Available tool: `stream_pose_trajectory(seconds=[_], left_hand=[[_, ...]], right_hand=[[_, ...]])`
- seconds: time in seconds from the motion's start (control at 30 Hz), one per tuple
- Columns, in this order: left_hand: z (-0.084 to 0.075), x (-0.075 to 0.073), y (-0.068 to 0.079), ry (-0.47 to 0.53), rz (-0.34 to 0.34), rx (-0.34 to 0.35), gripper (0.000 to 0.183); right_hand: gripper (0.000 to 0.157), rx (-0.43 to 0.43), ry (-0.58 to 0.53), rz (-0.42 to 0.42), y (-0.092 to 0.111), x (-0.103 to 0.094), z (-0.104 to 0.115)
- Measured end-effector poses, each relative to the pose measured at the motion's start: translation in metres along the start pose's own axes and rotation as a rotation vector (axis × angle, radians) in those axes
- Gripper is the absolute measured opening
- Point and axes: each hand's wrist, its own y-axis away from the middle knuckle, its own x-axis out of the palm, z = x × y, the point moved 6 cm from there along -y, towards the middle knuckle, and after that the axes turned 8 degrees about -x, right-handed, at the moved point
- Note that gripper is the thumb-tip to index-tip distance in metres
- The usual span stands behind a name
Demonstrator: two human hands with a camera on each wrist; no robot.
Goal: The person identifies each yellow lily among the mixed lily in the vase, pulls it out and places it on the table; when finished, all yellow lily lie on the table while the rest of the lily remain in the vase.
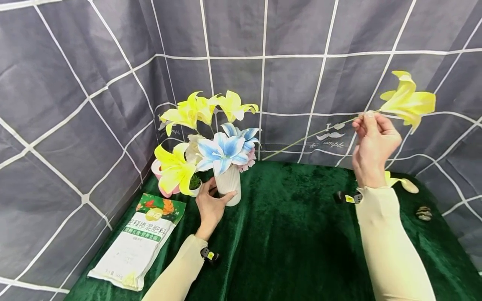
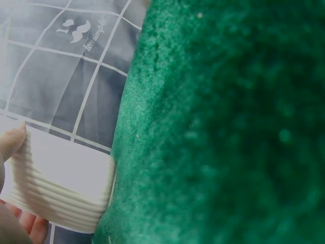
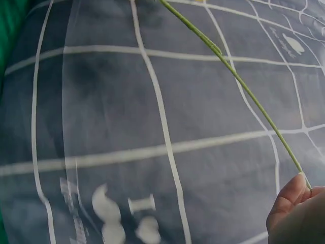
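Note:
In the head view a white ribbed vase (image 1: 229, 186) stands on the green cloth, full of yellow lilies (image 1: 177, 168), blue-and-white lilies (image 1: 222, 151) and paler blooms. My left hand (image 1: 211, 207) grips it low down, with the thumb across its front. The left wrist view shows the vase (image 2: 61, 178) between thumb and fingers. Up at the right, my right hand (image 1: 375, 146) pinches a single yellow lily (image 1: 408, 101) just below its bloom. Its long green stem (image 3: 249, 94) slants down toward the vase, its tip apart from it.
A white and green bag (image 1: 137, 242) with printed lettering lies at the left. Behind the vase's left side are a small potted plant (image 1: 195, 182) and a pink object. At the right lie another yellow bloom, partly behind my sleeve, and stacked stones (image 1: 424, 213). Gridded curtain (image 1: 293, 29) encloses the table.

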Motion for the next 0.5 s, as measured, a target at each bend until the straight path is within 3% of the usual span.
stream_pose_trajectory(seconds=[0.3, 0.5], left_hand=[[-0.001, -0.001, 0.0, 0.003, -0.002, 0.012, 0.07], [-0.001, -0.001, 0.0, 0.003, 0.007, 0.005, 0.069]], right_hand=[[0.027, -0.178, 0.156, 0.097, -0.018, -0.033, 0.05], [0.024, -0.214, 0.333, 0.187, -0.025, -0.048, 0.076]])
